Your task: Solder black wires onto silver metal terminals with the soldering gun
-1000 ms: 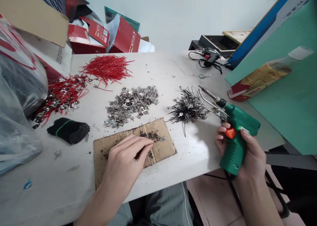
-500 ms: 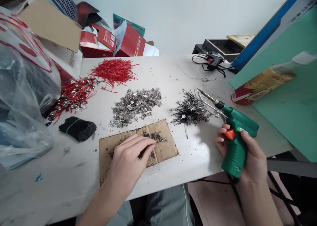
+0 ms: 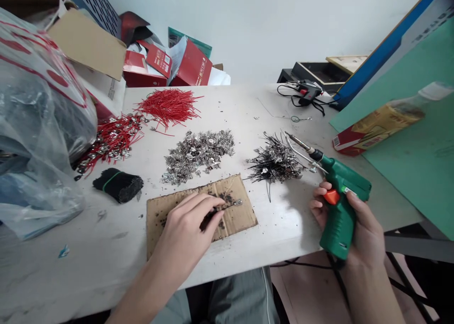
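Note:
Over a scorched piece of cardboard (image 3: 244, 210), my left hand (image 3: 193, 220) pinches a short black wire (image 3: 230, 205). A small metal terminal (image 3: 238, 202) sits at the wire's far end, on the cardboard. My right hand (image 3: 358, 224) is wrapped round a green soldering gun (image 3: 338, 220) with an orange trigger, its tip pointing up and left. Beneath and beside that tip lies a pile of black wires with metal terminals (image 3: 276, 161). Loose metal terminals (image 3: 198, 153) form a heap just beyond the cardboard.
A banded bundle of black wires (image 3: 117, 184) lies left of the cardboard. Red wires (image 3: 170, 106) are piled behind, near red wires with terminals (image 3: 113, 139). A plastic bag (image 3: 42, 106) stands at the left, a bottle (image 3: 390, 118) leans at the right.
The whole view has shifted slightly right and down. My left fingers have parted a little around the wire. The soldering gun stays raised in my right hand.

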Demonstrator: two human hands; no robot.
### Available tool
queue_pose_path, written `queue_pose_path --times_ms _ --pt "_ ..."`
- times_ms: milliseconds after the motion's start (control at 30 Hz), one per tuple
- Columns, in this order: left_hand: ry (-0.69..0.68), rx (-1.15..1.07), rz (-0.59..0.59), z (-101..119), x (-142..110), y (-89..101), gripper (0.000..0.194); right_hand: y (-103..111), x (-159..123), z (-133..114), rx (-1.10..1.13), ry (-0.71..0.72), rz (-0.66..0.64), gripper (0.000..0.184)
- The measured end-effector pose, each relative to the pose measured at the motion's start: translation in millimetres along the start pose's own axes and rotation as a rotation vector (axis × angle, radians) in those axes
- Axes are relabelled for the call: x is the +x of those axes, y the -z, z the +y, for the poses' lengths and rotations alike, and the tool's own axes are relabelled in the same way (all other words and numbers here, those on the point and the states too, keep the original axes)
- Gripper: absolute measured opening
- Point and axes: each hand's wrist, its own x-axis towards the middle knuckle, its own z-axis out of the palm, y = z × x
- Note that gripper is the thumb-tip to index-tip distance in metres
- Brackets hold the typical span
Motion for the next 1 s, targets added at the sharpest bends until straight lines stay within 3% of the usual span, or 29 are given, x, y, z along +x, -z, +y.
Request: queue_pose_path --times_ms 200,333,433,567,667,733,833,1000 --pt "-0.03 0.07 -0.042 3.6 -1.0 2.5 0.013 -0.7 -0.4 0.1 0.011 -0.003 -0.015 0.027" --pt "0.007 0.028 0.01 17.2 10.9 5.7 0.015 1.4 0.9 -0.3 0.052 -0.044 -0.037 0.027" --pt "0.041 -0.039 0.081 31.5 42.1 -2.1 0.017 3.5 2.3 -0.1 0.093 -0.03 -0.037 0.029" --pt "0.041 -0.058 0.021 46.3 100.8 -28.9 0.02 5.2 2.3 0.0 0.155 0.002 -0.028 0.031" --pt "0.018 -0.076 -0.056 46.9 123.7 -40.4 0.018 5.4 1.3 -0.1 0.175 0.004 -0.02 0.033" --pt "0.023 -0.064 -0.009 40.7 119.8 -34.7 0.013 5.6 0.9 -0.1 0.18 -0.005 -0.015 0.033" --pt "0.055 0.049 0.059 21.5 95.2 -8.9 0.008 6.2 0.7 -0.4 0.187 -0.021 -0.018 0.033" --pt "0.136 0.298 0.008 -12.2 67.2 29.5 0.011 5.4 0.7 -1.5 0.178 -0.028 -0.056 0.032"
